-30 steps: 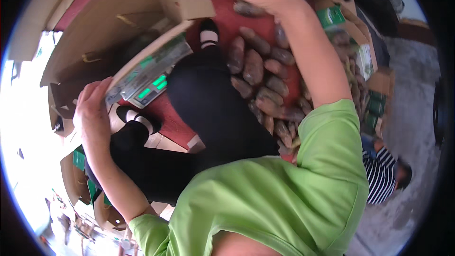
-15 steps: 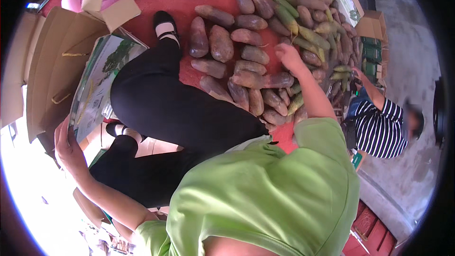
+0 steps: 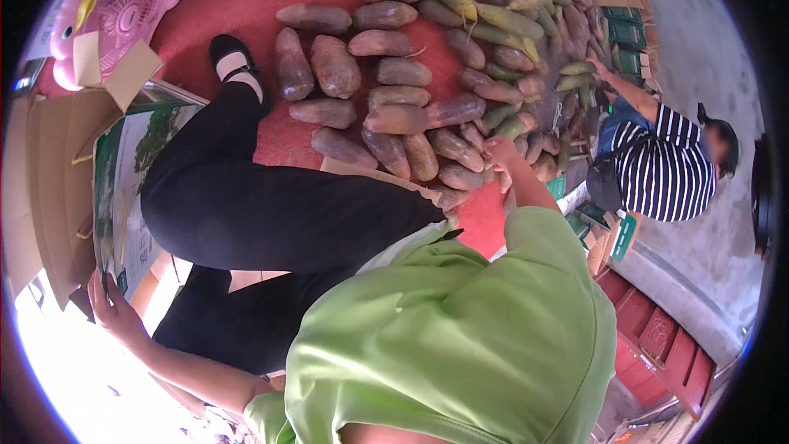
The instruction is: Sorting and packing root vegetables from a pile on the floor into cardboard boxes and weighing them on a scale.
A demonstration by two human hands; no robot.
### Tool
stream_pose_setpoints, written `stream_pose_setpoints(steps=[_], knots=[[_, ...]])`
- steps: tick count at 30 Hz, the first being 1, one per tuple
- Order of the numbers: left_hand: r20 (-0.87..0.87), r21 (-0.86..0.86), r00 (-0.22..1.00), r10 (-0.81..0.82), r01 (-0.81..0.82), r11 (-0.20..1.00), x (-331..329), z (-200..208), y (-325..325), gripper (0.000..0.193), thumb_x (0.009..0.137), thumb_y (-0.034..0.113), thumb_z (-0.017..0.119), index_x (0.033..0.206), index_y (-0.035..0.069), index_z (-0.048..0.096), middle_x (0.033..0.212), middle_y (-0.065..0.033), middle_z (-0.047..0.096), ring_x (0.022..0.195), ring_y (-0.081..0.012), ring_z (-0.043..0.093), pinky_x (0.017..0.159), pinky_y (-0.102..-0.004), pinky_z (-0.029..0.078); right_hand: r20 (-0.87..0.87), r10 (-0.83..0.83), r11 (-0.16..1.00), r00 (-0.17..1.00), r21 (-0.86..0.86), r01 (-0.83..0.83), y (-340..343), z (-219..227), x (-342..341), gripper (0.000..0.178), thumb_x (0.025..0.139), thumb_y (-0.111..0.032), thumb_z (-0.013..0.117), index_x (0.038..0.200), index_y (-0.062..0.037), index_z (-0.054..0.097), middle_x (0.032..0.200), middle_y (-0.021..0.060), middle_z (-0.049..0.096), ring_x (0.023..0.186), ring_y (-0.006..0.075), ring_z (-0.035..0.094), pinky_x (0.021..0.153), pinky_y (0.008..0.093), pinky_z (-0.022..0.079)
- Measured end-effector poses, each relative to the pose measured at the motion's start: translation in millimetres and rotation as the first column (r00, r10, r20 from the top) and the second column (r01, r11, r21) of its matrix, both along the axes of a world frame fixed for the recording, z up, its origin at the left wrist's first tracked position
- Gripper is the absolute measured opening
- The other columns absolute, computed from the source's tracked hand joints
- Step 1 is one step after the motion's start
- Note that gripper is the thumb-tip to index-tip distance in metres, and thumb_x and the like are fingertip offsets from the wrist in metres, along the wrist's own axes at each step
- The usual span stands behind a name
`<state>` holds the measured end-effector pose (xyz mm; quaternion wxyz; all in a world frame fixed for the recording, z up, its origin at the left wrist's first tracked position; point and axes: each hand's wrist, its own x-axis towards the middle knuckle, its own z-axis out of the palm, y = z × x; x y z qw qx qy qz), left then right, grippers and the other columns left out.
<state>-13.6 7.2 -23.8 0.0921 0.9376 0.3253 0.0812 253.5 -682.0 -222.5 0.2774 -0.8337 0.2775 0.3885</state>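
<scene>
Reddish-brown roots (image 3: 334, 66) lie on the red mat (image 3: 199, 12) from 11 to 2 o'clock, with only narrow gaps between many of them. At 2 o'clock the right hand (image 3: 505, 158) is at their near edge, fingers bent; whether they grip a root I cannot tell. At 8 o'clock the left hand (image 3: 117, 312) meets a printed carton's (image 3: 136, 189) lower edge, its grip unclear. Bare mat opens toward 10 o'clock beside the pink fan (image 3: 136, 12); a smaller patch shows at 3 o'clock.
</scene>
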Motion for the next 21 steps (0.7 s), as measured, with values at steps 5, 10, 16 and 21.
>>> stream_pose_setpoints(steps=[5, 10, 16, 21], knots=[[-0.009, 0.027, 1.0, 0.019, -0.019, 0.999, 5, 21, -8, 0.021, 0.09, 0.008, 0.051, 0.108, -0.003, 0.056, 0.1, -0.0124, 0.06, 0.091, -0.0251, 0.059, 0.079, -0.0344, 0.045, -0.134, 0.1, 0.976, 0.986, -0.18, -0.124, -96, -77, -34, 0.014, 0.084, -0.015, 0.053, 0.096, -0.0121, 0.059, 0.082, 0.0049, 0.063, 0.06, 0.0223, 0.061, 0.046, 0.0381, 0.046], [0.024, 0.015, 1.0, 0.015, -0.016, 1.0, -2, -11, 7, 0.021, 0.09, 0.006, 0.052, 0.107, -0.004, 0.056, 0.098, -0.013, 0.06, 0.089, -0.0259, 0.058, 0.078, -0.0351, 0.045, 0.15, 0.432, 0.901, 0.89, -0.122, -0.417, -232, -147, -59, 0.01, 0.084, -0.016, 0.051, 0.084, -0.0094, 0.059, 0.069, 0.0054, 0.056, 0.055, 0.021, 0.055, 0.043, 0.0373, 0.043], [0.007, 0.124, 1.0, -0.009, 0.008, 0.992, -5, 11, 0, 0.02, 0.089, 0.006, 0.052, 0.106, -0.004, 0.056, 0.098, -0.0144, 0.06, 0.088, -0.0273, 0.059, 0.076, -0.0363, 0.046, 0.173, -0.213, 0.963, 0.962, -0.131, 0.237, -152, -130, -24, 0.014, 0.078, -0.014, 0.059, 0.091, -0.0093, 0.056, 0.062, 0.0033, 0.047, 0.049, 0.0175, 0.045, 0.042, 0.0352, 0.038], [0.008, 0.136, 1.0, -0.015, 0.014, 0.991, -13, -12, 17, 0.02, 0.089, 0.006, 0.053, 0.106, -0.005, 0.056, 0.099, -0.0154, 0.06, 0.089, -0.0285, 0.059, 0.076, -0.0373, 0.046, 0.299, -0.459, 0.861, 0.837, -0.083, 0.502, -116, -94, -19, 0.033, 0.07, -0.01, 0.065, 0.102, -0.0066, 0.056, 0.072, 0.0051, 0.053, 0.057, 0.018, 0.048, 0.048, 0.0343, 0.041]])
